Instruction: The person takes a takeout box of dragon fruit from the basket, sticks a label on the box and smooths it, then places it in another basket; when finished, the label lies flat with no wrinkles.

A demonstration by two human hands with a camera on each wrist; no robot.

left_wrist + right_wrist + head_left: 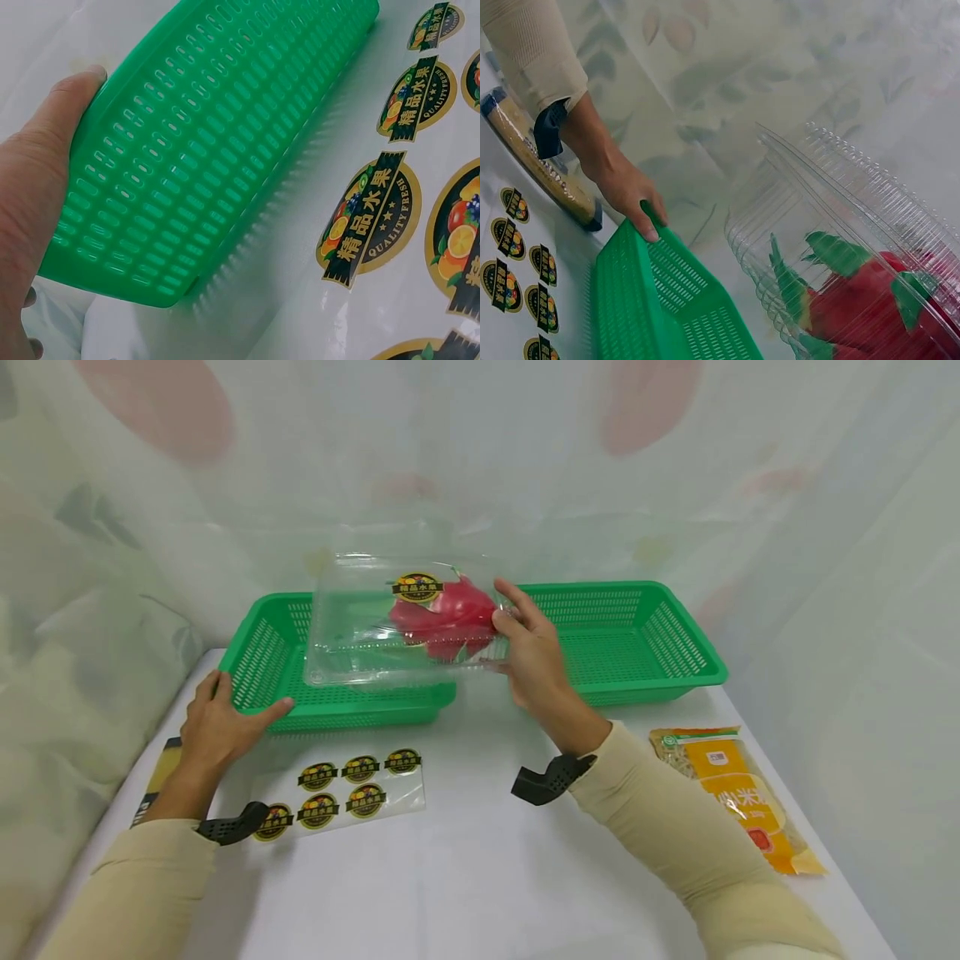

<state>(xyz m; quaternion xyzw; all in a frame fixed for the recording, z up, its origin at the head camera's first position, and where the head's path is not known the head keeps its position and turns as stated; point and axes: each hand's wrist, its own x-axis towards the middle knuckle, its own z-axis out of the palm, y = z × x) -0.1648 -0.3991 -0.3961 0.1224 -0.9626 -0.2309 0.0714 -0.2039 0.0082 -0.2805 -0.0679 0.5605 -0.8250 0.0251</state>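
Clear plastic forms the clamshell box (390, 618) that the right hand (528, 647) holds up by its right end, fingers and thumb curled round the edge, above the left green basket (258, 664); inside the box lies a red dragon fruit (446, 618), and a round label (417, 587) sits on the lid. The left hand (221, 718) grips that basket's near-left corner, thumb along the front wall and fingers over the rim. Just in front lies a sticker sheet (337, 789), with a second green basket (637, 639) to the right and a yellow packet (738, 793) near the right sleeve.
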